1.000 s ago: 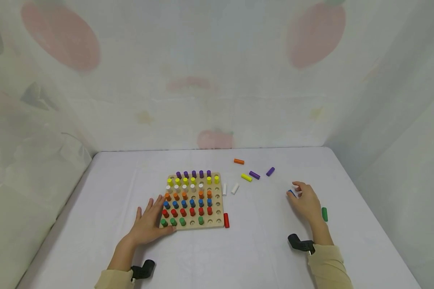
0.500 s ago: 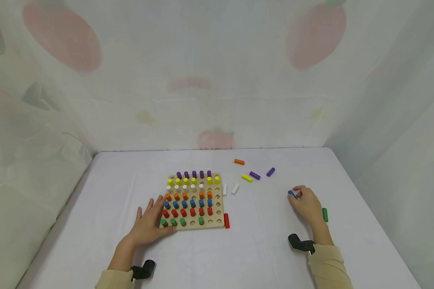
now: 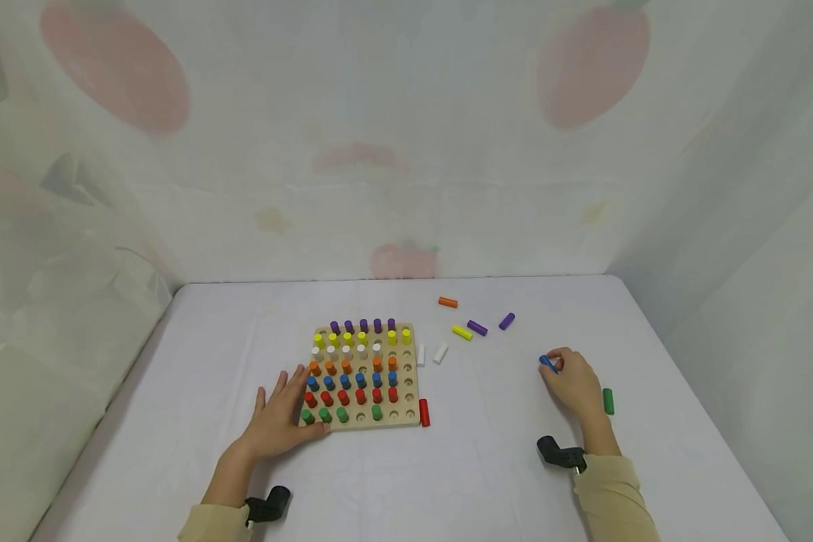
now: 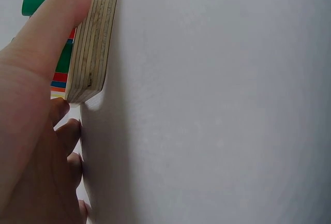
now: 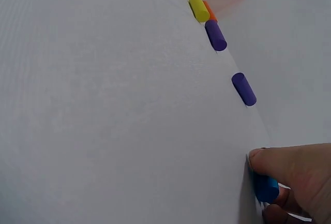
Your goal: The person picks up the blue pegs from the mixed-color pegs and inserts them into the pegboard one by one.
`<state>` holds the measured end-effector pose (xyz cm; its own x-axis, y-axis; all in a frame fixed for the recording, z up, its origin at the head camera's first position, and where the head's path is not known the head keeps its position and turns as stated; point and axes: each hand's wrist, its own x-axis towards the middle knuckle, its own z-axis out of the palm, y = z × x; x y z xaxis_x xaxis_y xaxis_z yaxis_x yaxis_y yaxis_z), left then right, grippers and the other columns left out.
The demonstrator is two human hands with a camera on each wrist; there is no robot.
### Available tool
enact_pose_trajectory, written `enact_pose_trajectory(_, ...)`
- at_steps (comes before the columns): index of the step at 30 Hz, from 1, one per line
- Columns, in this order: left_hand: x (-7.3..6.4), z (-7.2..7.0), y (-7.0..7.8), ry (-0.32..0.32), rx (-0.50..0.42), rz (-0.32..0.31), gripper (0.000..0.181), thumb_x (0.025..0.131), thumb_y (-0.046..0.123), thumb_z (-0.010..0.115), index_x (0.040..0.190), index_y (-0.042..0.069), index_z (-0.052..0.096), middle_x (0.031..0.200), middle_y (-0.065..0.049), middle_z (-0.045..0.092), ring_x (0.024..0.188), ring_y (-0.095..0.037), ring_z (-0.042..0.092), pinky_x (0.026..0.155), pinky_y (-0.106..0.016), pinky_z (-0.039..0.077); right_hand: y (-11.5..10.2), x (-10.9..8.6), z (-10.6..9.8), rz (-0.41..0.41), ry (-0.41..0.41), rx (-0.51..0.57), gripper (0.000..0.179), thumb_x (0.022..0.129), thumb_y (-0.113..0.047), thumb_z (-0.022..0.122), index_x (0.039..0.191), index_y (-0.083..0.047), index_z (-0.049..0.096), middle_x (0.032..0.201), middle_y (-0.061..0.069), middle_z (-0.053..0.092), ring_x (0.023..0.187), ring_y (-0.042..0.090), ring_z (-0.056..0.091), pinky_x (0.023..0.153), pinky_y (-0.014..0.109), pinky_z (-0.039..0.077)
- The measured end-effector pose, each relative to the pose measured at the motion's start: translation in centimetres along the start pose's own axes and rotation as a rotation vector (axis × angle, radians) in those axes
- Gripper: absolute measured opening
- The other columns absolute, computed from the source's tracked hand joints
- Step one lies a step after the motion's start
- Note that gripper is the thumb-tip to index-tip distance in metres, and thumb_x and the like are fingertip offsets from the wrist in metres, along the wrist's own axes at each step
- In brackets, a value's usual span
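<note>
A wooden pegboard (image 3: 413, 391) stands left of centre on the table, with rows of coloured pegs upright in its holes. My left hand (image 3: 279, 421) rests at its near left corner, fingers spread along the left side and thumb against the front edge. In the left wrist view the thumb (image 4: 62, 17) touches the board's layered edge (image 4: 95, 38). Far to the right, my right hand (image 3: 574, 382) pinches a blue peg (image 3: 547, 364) between thumb and fingers. The right wrist view shows this blue peg (image 5: 266, 188) partly covered by the thumb, low by the tabletop.
Near the right hand lies a green peg (image 3: 607, 401). A red peg (image 3: 424, 412) and two white pegs (image 3: 421, 355) lie by the board's right side. Further back are an orange peg (image 3: 448, 302), a yellow peg (image 3: 461, 333) and two purple pegs (image 3: 477, 328).
The right fingers have closed on the blue peg, and more of it shows beyond the fingertips than one second ago. The left hand and the pegboard have stayed in place.
</note>
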<state>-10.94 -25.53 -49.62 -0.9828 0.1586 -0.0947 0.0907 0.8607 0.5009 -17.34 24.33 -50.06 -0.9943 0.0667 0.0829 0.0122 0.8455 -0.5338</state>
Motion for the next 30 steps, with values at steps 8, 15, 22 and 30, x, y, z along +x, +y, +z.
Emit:
enact_pose_trajectory(8, 0.08, -0.04, -0.13, -0.005, -0.002, -0.005, 0.109, 0.064, 0.063, 0.070, 0.147, 0.011, 0.022, 0.153, -0.014, 0.018, 0.139, -0.042, 0.006, 0.103, -0.067, -0.007, -0.09, 0.19, 0.13, 0.001, 0.018, -0.021, 0.031, 0.083, -0.017, 0.063, 0.106, 0.003, 0.060, 0.079, 0.012, 0.055, 0.066, 0.021, 0.048, 0.054, 0.027, 0.036)
enact_pose_trajectory(15, 0.18, 0.17, -0.39, -0.008, -0.007, -0.006, 0.110, 0.064, 0.063, 0.071, 0.147, 0.011, 0.021, 0.153, -0.014, 0.018, 0.140, -0.041, 0.006, 0.103, -0.067, -0.008, 0.09, 0.15, 0.53, 0.031, 0.030, -0.037, 0.028, 0.083, -0.016, 0.062, 0.104, 0.002, 0.061, 0.081, 0.013, 0.056, 0.068, 0.022, 0.050, 0.055, 0.029, 0.039)
enact_pose_trajectory(22, 0.06, 0.23, -0.39, -0.010, -0.014, -0.005, 0.109, 0.064, 0.061, 0.072, 0.147, 0.011, 0.021, 0.153, -0.014, 0.018, 0.139, -0.042, 0.006, 0.103, -0.067, -0.008, 0.09, 0.12, 0.84, 0.059, 0.051, -0.020, 0.027, 0.084, -0.015, 0.061, 0.105, 0.002, 0.061, 0.083, 0.015, 0.055, 0.069, 0.023, 0.049, 0.055, 0.030, 0.039)
enact_pose_trajectory(30, 0.11, 0.20, -0.43, -0.003, -0.012, -0.001, 0.109, 0.064, 0.062, 0.072, 0.147, 0.012, 0.021, 0.153, -0.014, 0.018, 0.139, -0.041, 0.006, 0.103, -0.067, -0.008, -0.75, 0.09, 0.77, 0.022, 0.107, 0.047, 0.027, 0.084, -0.014, 0.061, 0.106, 0.001, 0.061, 0.084, 0.014, 0.056, 0.066, 0.021, 0.048, 0.054, 0.027, 0.037)
